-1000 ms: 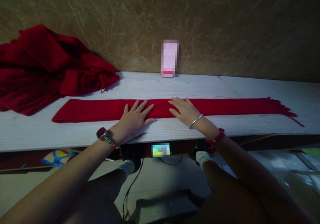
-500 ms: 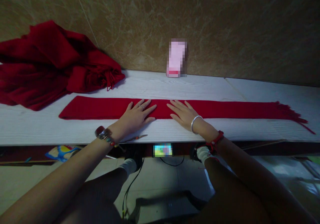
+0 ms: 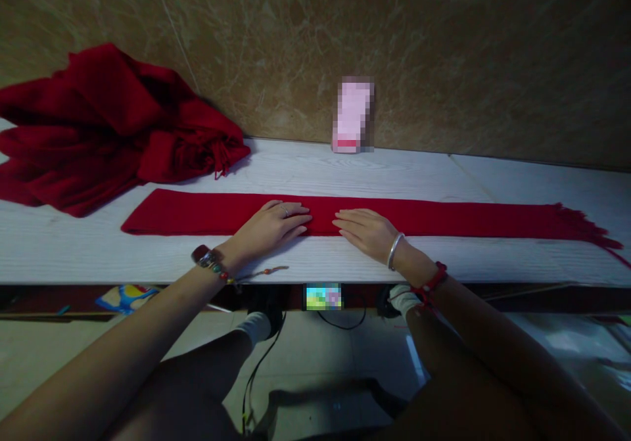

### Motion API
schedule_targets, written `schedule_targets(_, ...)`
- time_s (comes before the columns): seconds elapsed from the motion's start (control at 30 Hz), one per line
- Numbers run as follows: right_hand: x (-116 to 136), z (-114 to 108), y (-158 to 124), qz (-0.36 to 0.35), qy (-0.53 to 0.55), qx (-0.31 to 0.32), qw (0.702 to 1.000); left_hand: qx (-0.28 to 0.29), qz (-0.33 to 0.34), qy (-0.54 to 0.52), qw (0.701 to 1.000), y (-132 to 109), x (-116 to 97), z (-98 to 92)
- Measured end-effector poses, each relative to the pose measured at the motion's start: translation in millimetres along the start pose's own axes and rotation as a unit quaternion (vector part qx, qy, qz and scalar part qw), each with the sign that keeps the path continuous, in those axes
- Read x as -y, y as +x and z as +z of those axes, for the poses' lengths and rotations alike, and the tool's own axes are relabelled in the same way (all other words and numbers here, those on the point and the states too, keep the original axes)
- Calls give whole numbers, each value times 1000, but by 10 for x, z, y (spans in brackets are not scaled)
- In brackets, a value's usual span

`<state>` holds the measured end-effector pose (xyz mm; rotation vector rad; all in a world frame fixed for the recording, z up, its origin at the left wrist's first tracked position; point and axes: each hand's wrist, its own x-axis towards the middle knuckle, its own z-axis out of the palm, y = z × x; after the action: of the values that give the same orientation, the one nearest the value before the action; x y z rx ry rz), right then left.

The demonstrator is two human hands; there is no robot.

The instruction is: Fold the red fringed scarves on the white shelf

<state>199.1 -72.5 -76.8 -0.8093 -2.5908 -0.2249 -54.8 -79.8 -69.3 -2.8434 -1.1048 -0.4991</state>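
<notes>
A red scarf, folded into a long narrow strip, lies flat across the white tabletop. Its fringed end points right and its smooth end left. My left hand rests on the strip left of its middle, fingers stretched out toward the right. Facing it, my right hand lies on the near edge of the scarf with fingers extended to the left. A short stretch of scarf shows between the fingertips. Neither hand grips the cloth.
Another red scarf is heaped loosely at the back left, its fringe showing. A pink blurred object stands against the brown marbled wall. Below the table edge are a lit blurred screen, a colourful packet and a black cable.
The spread fingers of both hands have drawn closer together while staying on the scarf. My right hand has shifted slightly right and nearer to me. The whole view has moved a little.
</notes>
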Motion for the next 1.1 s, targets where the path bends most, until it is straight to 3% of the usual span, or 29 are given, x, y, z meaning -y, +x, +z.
schedule_targets(0.33,26,-38,40,36,25,52,998,28,-22,-11,999,18,-97,-87)
schedule_targets(0.5,31,-3,61,46,11,92,995,101,-97,27,990,74,-108,-96)
schedule_targets(0.67,5,-26,82,26,29,148,988,151,-104,33,982,101,-86,-93)
schedule_targets(0.93,-9,-14,83,9,34,138,990,176,-99,34,979,26,-15,-145)
schedule_targets(1.1,-4,0,78,11,31,130,991,189,-158,49,968,-127,85,-267)
